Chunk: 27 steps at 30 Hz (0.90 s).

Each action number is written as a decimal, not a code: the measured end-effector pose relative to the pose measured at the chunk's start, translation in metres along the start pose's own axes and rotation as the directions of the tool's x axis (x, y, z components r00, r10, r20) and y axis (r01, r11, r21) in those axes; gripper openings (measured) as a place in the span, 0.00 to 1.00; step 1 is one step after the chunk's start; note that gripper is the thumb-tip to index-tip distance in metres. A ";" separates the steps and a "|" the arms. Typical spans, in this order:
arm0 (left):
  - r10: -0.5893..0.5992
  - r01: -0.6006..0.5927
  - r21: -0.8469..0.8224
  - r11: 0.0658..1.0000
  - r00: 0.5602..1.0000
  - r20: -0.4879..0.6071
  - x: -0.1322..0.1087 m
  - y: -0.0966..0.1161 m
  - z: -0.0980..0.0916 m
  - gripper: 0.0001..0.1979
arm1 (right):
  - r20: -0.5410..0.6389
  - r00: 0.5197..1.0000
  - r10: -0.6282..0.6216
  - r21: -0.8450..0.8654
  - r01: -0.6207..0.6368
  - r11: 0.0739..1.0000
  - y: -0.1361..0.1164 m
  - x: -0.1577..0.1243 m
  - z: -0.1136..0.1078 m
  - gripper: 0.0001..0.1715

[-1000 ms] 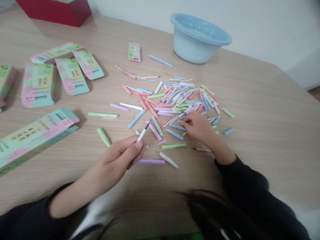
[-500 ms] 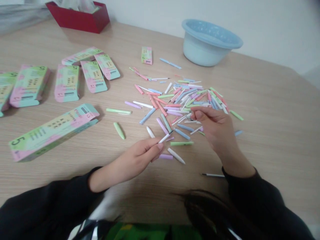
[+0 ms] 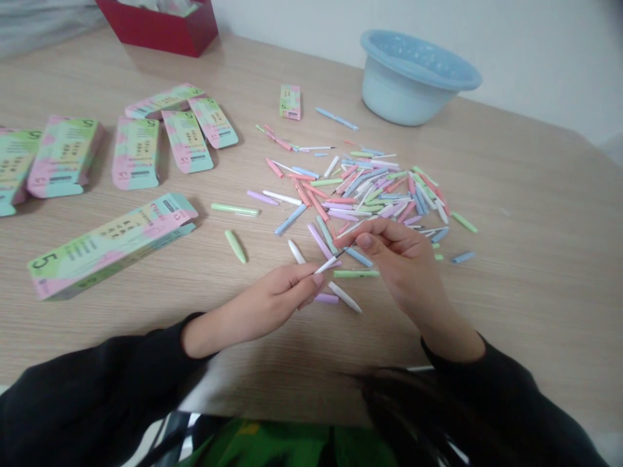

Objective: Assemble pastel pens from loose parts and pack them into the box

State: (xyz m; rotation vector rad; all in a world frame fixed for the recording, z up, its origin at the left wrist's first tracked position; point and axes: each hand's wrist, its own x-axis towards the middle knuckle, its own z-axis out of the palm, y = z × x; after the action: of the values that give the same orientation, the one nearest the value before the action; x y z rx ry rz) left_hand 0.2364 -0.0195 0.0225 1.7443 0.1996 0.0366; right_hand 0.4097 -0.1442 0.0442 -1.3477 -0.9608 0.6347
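My left hand (image 3: 272, 295) pinches a thin white pen refill (image 3: 327, 263) with a dark tip that points up and to the right. My right hand (image 3: 402, 259) is closed just to the right of that tip, its thumb and fingers pinched on a small pale pen part that I cannot make out clearly. Both hands hover at the near edge of a scattered pile of pastel pen parts (image 3: 370, 191) in pink, blue, green, purple and white. A white pen cap (image 3: 344, 296) and a purple barrel (image 3: 326, 298) lie on the table right under my hands.
A light blue plastic basin (image 3: 418, 78) stands at the back right. Several pastel pen boxes (image 3: 136, 152) lie at the left, one long box (image 3: 111, 243) nearer me. A red box (image 3: 160, 26) sits at the far back left. A green cap (image 3: 235, 246) lies apart on the wooden table (image 3: 535, 259).
My right hand has left the pile and come back toward my left hand, pinching a small part. My left hand keeps hold of the white refill. The view has shifted slightly.
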 end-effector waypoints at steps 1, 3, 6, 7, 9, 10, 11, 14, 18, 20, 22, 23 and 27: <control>-0.002 0.002 -0.004 1.000 1.000 0.003 0.000 0.000 0.000 0.20 | -0.003 1.000 0.003 -0.011 -0.003 1.000 -0.001 0.000 0.000 0.02; -0.012 0.012 -0.008 1.000 1.000 0.008 0.000 -0.001 0.000 0.20 | -0.004 1.000 0.005 -0.031 -0.005 1.000 -0.003 -0.001 0.001 0.03; -0.017 0.017 -0.015 1.000 1.000 0.010 -0.001 0.000 0.000 0.20 | 0.034 0.999 0.020 -0.071 -0.018 0.997 -0.005 -0.003 0.003 0.04; -0.014 0.014 -0.017 1.000 1.000 0.006 -0.001 0.000 0.000 0.20 | 0.049 0.998 0.025 -0.093 -0.021 0.995 -0.006 -0.003 0.004 0.04; -0.001 0.001 -0.013 1.000 1.000 -0.014 -0.002 0.001 0.001 0.19 | 0.074 0.997 0.038 -0.132 -0.028 0.991 -0.005 -0.004 0.005 0.05; 0.004 -0.005 -0.007 1.000 1.000 -0.025 -0.002 0.002 0.001 0.18 | 0.080 0.996 0.041 -0.141 -0.029 0.990 -0.004 -0.004 0.007 0.05; 0.011 -0.011 -0.002 1.000 0.999 -0.031 -0.002 0.003 0.001 0.18 | 0.086 0.995 0.041 -0.145 -0.029 0.989 -0.003 -0.004 0.008 0.04; 0.022 -0.022 -0.010 1.000 0.999 -0.035 -0.002 0.004 0.002 0.17 | 0.088 0.996 0.026 -0.138 -0.014 0.990 -0.001 -0.002 0.009 0.03; 0.006 -0.008 -0.030 1.000 0.999 -0.051 -0.001 0.006 0.002 0.18 | 0.085 0.996 0.025 -0.082 -0.018 0.996 -0.002 0.001 0.006 0.10; 0.004 -0.005 -0.015 1.000 0.998 -0.061 -0.001 0.008 0.001 0.18 | 0.079 0.997 0.022 -0.046 -0.019 0.999 -0.001 0.001 0.003 0.15; 0.011 -0.010 0.010 1.000 0.998 -0.070 -0.001 0.009 0.001 0.18 | 0.055 0.998 0.010 -0.035 -0.008 0.999 0.000 0.002 0.000 0.16; 0.013 -0.012 0.021 1.000 0.998 -0.069 -0.001 0.009 0.000 0.19 | 0.046 0.999 0.000 -0.033 0.001 0.999 0.001 0.002 -0.001 0.15; -0.001 0.006 0.075 0.997 0.998 -0.066 -0.002 0.009 -0.001 0.19 | 0.054 0.996 -0.072 -0.019 0.073 0.997 -0.002 0.009 -0.008 0.19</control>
State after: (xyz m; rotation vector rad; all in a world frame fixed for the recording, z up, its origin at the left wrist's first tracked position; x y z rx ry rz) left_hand 0.2358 -0.0207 0.0315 1.8195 0.2546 0.0850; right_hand 0.4208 -0.1416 0.0485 -1.3139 -1.0575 0.6095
